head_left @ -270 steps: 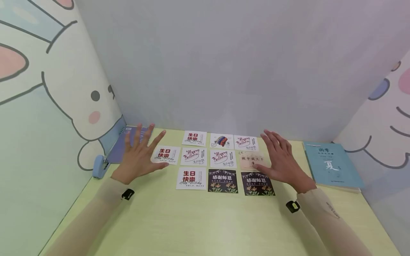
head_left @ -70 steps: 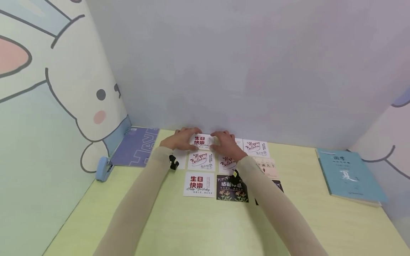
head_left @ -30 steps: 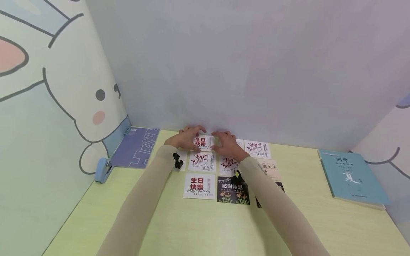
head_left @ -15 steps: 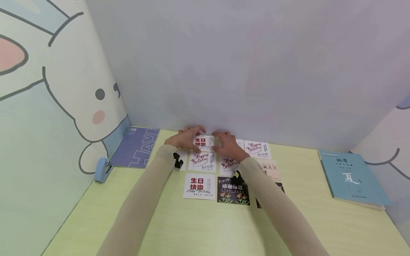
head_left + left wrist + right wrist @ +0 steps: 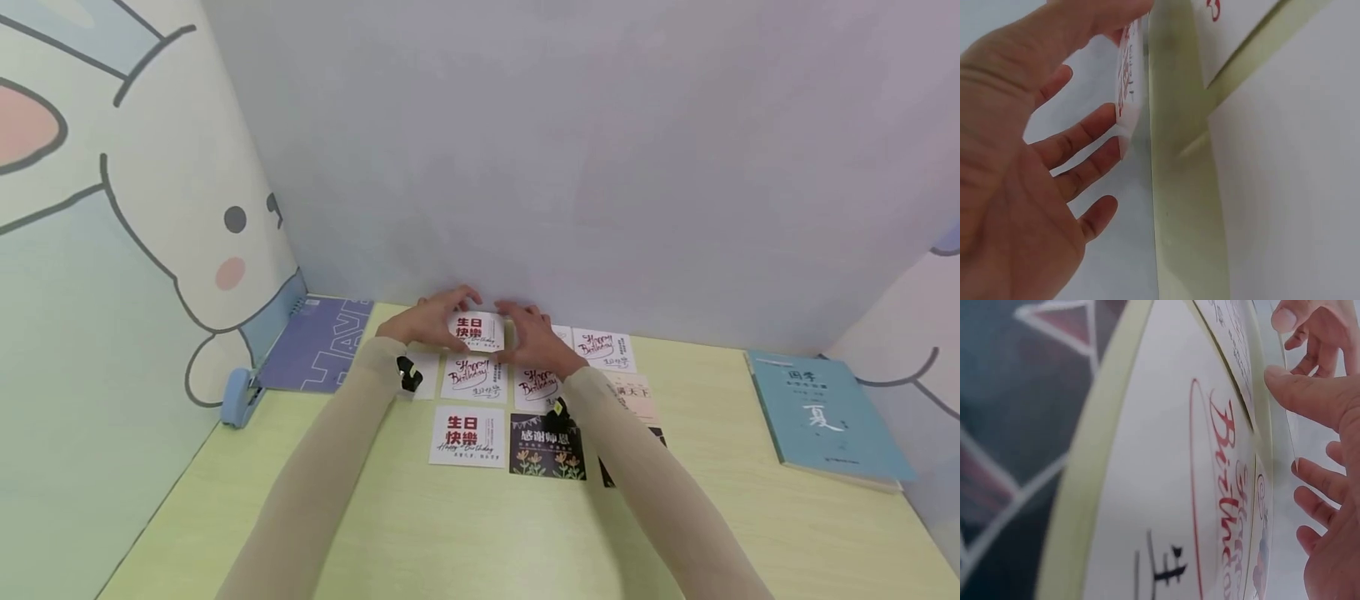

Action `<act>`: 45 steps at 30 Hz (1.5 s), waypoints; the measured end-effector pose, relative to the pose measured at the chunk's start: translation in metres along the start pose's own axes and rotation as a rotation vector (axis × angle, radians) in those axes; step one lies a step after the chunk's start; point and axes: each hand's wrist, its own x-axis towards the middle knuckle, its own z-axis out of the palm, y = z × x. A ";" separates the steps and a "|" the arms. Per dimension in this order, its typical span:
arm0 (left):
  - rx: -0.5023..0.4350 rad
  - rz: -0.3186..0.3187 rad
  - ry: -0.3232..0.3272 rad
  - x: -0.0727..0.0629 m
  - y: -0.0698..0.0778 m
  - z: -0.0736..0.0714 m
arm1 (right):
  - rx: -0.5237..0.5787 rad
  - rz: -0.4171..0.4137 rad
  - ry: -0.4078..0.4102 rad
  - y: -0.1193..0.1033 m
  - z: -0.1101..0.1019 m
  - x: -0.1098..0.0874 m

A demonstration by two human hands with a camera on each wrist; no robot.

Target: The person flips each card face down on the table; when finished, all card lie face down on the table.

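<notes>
At the back row, a white birthday card (image 5: 480, 332) with red Chinese characters stands slightly off the table, leaning up toward the wall. My left hand (image 5: 433, 319) pinches its left side; the left wrist view has the card (image 5: 1130, 81) edge-on, fingertips behind it. My right hand (image 5: 536, 337) is at its right side, thumb at the lower corner and index finger at the upper one; in the right wrist view, fingertips (image 5: 1300, 467) meet its thin edge. Below lie a Happy Birthday card (image 5: 474, 378) and another one (image 5: 536, 386), partly under the right wrist.
Nearer me lie another red-lettered card (image 5: 468, 437) and a dark flower card (image 5: 547, 447). My right sleeve partly covers a second dark card and a beige card (image 5: 636, 395). A purple notebook (image 5: 318, 346) and blue stapler (image 5: 238, 398) sit left; a blue book (image 5: 828, 417) lies right.
Earlier, both hands hovered spread over the cards, then reached the back card with red characters. In the last half second that card has risen slightly off the table and tilted up with the hands.
</notes>
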 end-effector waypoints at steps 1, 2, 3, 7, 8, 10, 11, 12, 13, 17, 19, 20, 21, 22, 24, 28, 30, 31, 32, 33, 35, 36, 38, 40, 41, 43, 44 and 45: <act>0.004 0.008 -0.004 0.000 0.001 0.000 | 0.011 0.006 0.006 0.000 0.000 0.000; 0.011 0.017 -0.008 0.001 0.002 0.001 | 0.021 0.011 0.012 0.000 -0.001 0.000; 0.023 0.026 -0.012 0.002 0.003 0.002 | 0.040 0.016 0.018 0.000 -0.001 0.000; 0.039 0.059 -0.019 0.006 0.011 0.002 | 0.095 0.009 0.050 0.001 -0.002 0.002; 0.035 0.064 -0.016 0.007 0.012 0.002 | 0.108 0.010 0.057 0.002 -0.002 0.002; 0.023 0.072 -0.011 0.008 0.015 0.001 | 0.139 0.020 0.070 0.002 -0.003 0.002; 0.020 0.073 -0.008 0.008 0.016 0.000 | 0.162 0.031 0.076 0.003 -0.003 0.001; 0.025 0.073 -0.006 0.008 0.016 -0.001 | 0.186 0.043 0.082 0.003 -0.003 0.000; 0.021 0.073 -0.001 0.007 0.016 -0.001 | 0.207 0.058 0.086 0.003 -0.004 0.000; -0.011 0.129 0.041 0.008 0.012 -0.002 | 0.290 0.094 0.087 0.001 -0.006 -0.003; -0.068 0.178 0.068 0.009 0.010 -0.003 | 0.309 0.099 0.074 0.001 -0.007 -0.003; -0.101 0.207 0.078 0.010 0.009 -0.003 | 0.317 0.098 0.064 0.001 -0.007 -0.003; -0.131 0.229 0.086 0.010 0.009 -0.003 | 0.320 0.097 0.056 0.001 -0.007 -0.003; -0.171 0.244 0.089 0.010 0.008 -0.003 | 0.319 0.094 0.048 0.001 -0.007 -0.002; -0.243 0.259 0.090 0.010 0.008 -0.003 | 0.313 0.090 0.032 0.002 -0.006 -0.001; -0.337 0.270 0.104 0.008 0.009 -0.003 | 0.291 0.076 0.023 0.002 -0.003 0.002; -0.359 0.273 0.116 0.007 0.009 -0.003 | 0.290 0.067 0.019 0.002 -0.002 0.003; -0.370 0.273 0.122 0.007 0.009 -0.003 | 0.293 0.061 0.018 0.001 -0.002 0.004; -0.369 0.269 0.126 0.006 0.008 -0.004 | 0.298 0.059 0.015 0.002 -0.003 0.003; -0.372 0.266 0.130 0.007 0.008 -0.005 | 0.302 0.055 0.015 0.002 -0.003 0.003; -0.375 0.262 0.134 0.007 0.007 -0.005 | 0.302 0.058 0.019 0.003 -0.005 0.003; -0.375 0.258 0.137 0.007 0.006 -0.006 | 0.300 0.058 0.022 0.004 -0.005 0.002; -0.368 0.242 0.138 0.008 0.005 -0.005 | 0.298 0.060 0.030 0.006 -0.006 0.001; -0.349 0.220 0.138 0.008 0.003 -0.004 | 0.279 0.059 0.040 0.007 -0.006 0.001; -0.327 0.209 0.140 0.009 0.001 -0.004 | 0.262 0.058 0.044 0.008 -0.006 0.000; -0.275 0.195 0.143 0.009 -0.001 -0.002 | 0.219 0.058 0.049 0.009 -0.006 -0.001; -0.241 0.188 0.145 0.009 -0.001 -0.002 | 0.197 0.060 0.050 0.010 -0.006 -0.001; -0.206 0.185 0.148 0.008 -0.002 -0.002 | 0.171 0.060 0.051 0.011 -0.006 -0.002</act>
